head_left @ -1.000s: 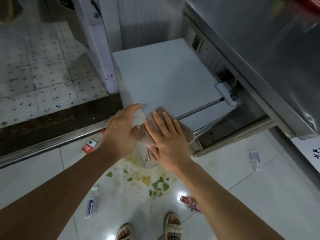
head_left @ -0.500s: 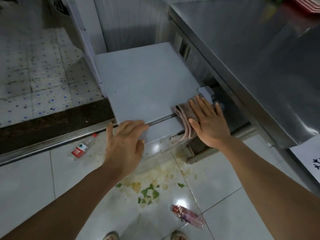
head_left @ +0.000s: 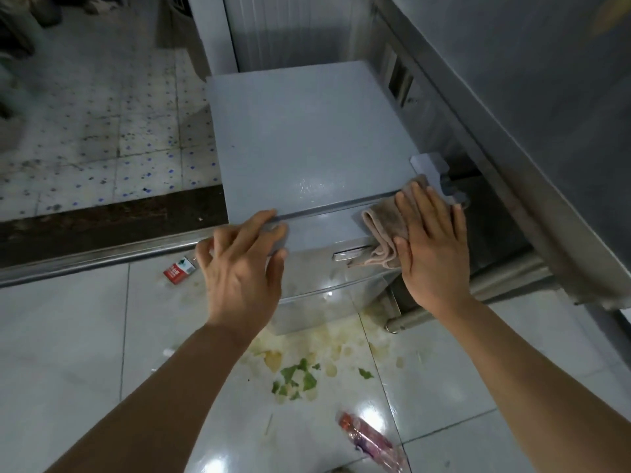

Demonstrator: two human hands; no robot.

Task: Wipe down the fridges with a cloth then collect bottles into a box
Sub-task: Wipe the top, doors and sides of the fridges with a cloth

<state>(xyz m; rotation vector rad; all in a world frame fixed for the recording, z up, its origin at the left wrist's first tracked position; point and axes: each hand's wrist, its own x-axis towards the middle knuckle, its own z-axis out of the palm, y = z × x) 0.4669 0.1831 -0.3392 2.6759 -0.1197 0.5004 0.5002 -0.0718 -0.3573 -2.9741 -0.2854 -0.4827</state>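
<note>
No text can be read anywhere. The red and white label [head_left: 179, 269] on the bottle lying on the floor at centre left carries small white markings and a green patch, too small and blurred to make out. The pink wrapper of the bottle [head_left: 370, 440] at the bottom edge shows no legible print either.

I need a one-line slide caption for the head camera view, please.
Right hand presses a cloth on the small fridge's front edge; left hand steadies its corner.
</note>
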